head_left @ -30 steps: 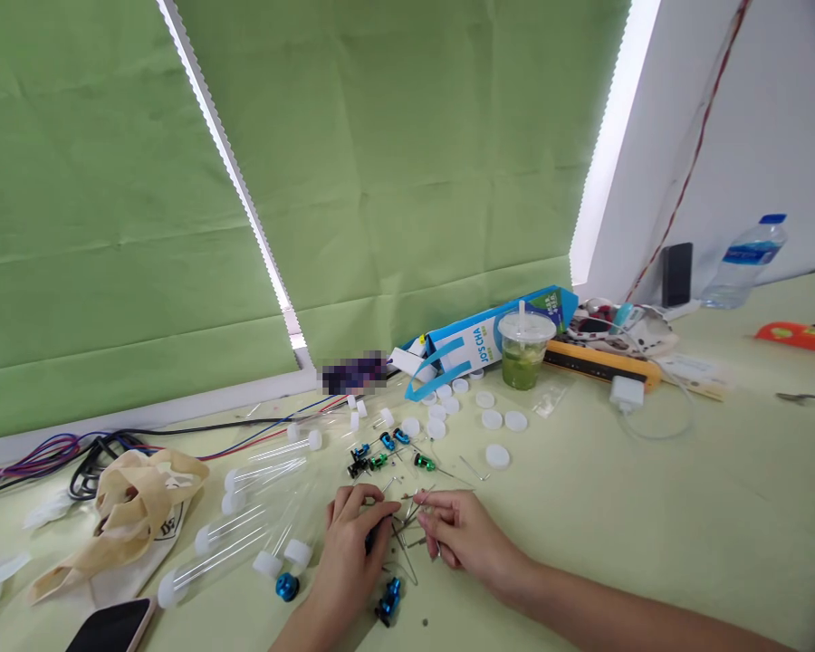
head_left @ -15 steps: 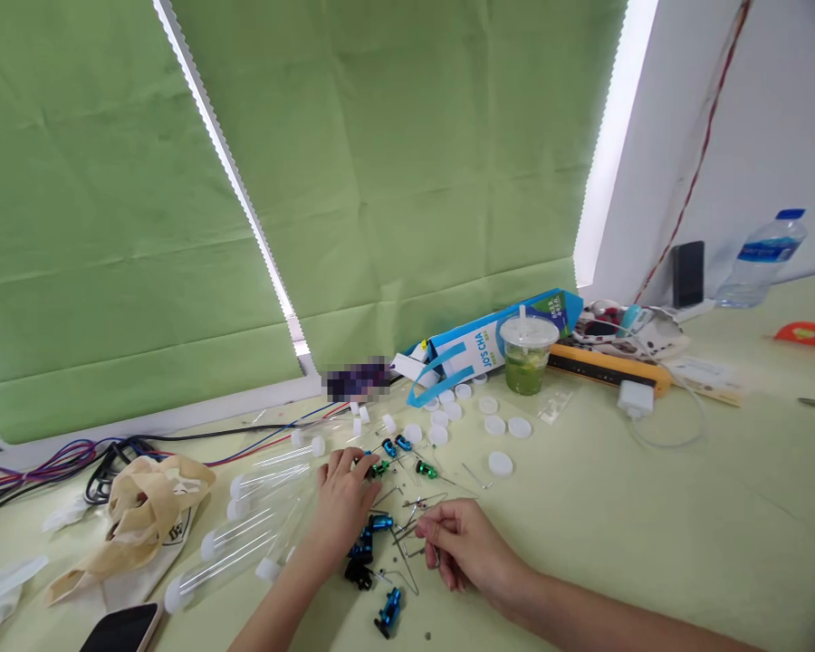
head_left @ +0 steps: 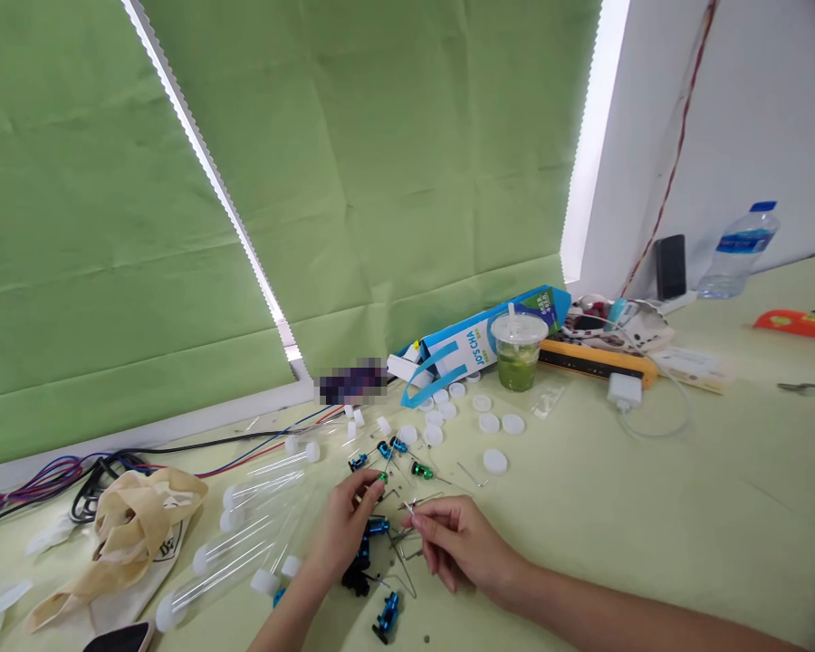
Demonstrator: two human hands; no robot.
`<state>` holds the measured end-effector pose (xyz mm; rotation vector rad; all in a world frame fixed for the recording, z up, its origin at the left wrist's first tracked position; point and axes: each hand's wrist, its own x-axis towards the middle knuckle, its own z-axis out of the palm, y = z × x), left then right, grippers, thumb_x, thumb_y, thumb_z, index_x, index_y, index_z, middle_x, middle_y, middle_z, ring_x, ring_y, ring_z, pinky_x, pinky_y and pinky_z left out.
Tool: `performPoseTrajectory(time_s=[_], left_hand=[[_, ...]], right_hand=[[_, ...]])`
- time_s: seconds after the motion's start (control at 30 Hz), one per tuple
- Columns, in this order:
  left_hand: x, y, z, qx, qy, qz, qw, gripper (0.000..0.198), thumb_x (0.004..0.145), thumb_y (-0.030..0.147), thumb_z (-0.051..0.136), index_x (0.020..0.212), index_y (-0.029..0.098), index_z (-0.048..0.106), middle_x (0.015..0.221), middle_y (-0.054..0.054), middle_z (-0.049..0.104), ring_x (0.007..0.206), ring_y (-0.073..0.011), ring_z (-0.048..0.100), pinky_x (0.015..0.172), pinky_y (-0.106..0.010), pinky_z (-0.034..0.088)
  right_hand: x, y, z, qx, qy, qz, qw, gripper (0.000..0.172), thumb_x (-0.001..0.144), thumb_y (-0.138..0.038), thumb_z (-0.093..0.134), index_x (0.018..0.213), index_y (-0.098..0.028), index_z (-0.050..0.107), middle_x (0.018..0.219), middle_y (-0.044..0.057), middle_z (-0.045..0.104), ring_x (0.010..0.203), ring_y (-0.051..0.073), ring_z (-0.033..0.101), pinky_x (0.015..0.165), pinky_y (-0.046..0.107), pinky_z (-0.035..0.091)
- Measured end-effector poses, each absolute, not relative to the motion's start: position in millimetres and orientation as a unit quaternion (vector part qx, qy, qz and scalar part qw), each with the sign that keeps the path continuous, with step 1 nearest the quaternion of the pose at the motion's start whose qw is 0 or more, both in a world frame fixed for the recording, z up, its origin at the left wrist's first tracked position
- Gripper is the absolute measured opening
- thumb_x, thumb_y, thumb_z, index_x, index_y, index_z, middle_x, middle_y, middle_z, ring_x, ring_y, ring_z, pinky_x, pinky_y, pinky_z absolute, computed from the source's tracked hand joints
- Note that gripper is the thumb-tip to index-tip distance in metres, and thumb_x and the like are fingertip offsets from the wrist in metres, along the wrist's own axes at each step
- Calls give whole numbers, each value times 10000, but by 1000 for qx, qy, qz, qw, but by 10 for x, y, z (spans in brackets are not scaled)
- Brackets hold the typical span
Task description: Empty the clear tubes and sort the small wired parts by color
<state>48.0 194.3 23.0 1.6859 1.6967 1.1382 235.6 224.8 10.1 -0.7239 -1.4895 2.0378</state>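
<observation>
My left hand (head_left: 346, 525) pinches a small green metal part (head_left: 382, 476) between thumb and fingers, lifted a little off the table. My right hand (head_left: 456, 543) is closed on a thin metal pin (head_left: 408, 512) whose tip points toward the left hand. More small blue and green metal parts (head_left: 399, 446) lie just beyond the hands. One blue part (head_left: 387, 616) and a dark one (head_left: 355, 576) lie below them. Thin wire pins (head_left: 400, 543) are scattered between the hands.
Clear plastic tubes with white caps (head_left: 244, 534) lie to the left beside a beige cloth bag (head_left: 126, 521) and a phone (head_left: 122, 638). White caps (head_left: 495, 424), a green drink cup (head_left: 517, 353), a blue carton (head_left: 475, 342) and cables (head_left: 74, 466) sit further back.
My left hand reached forward to the small parts, then drew back holding a green one. My right hand stayed put and raised its pin slightly.
</observation>
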Motion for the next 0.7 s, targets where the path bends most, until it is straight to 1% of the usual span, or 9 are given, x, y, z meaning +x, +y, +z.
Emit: performPoseTrajectory(time_s=[0.07,0.1,0.17,0.27,0.4,0.7], left_hand=[[555,1839,245,557,593,428,394,385,837,487,447,943,148,597,546,32,505,457,-94,425,432,-192,276],[594,1793,259,533,580,430,442,407,833,499,451,956,139,594,518,49,460,429,-73,365,415,-180,228],[659,1721,294,507,561,434,490,422,825,502,469,946,121,604,489,67,397,425,-53,289,414,-175,177],[714,1676,337,491,556,436,509,434,805,506,504,912,102,621,471,73,365,438,-48,258,422,-179,166],[722,1678,338,484,557,439,513,460,780,514,536,930,88,623,468,70,365,441,-48,255,424,-184,165],[710,1711,260,492,554,445,503,428,803,473,530,972,90,616,474,66,374,439,-47,264,415,-178,174]], right_hand=[[2361,2248,100,-259,-548,756,248,491,734,-558,566,912,-104,623,431,-57,498,279,24,328,305,155,213],[2362,2251,99,-255,-543,760,249,477,737,-544,576,909,-103,627,417,-64,479,284,18,301,309,153,190],[2363,2261,97,-250,-528,771,252,463,729,-526,601,916,-103,633,406,-78,439,304,11,259,322,152,157],[2367,2275,90,-249,-517,781,248,460,722,-512,620,934,-105,641,406,-84,411,327,11,230,339,160,132],[2372,2279,81,-252,-517,779,251,447,728,-503,621,933,-106,645,403,-84,403,333,16,230,348,168,136],[2355,2286,55,-242,-529,774,251,440,717,-518,623,868,-106,641,398,-82,404,335,20,250,347,169,144]])
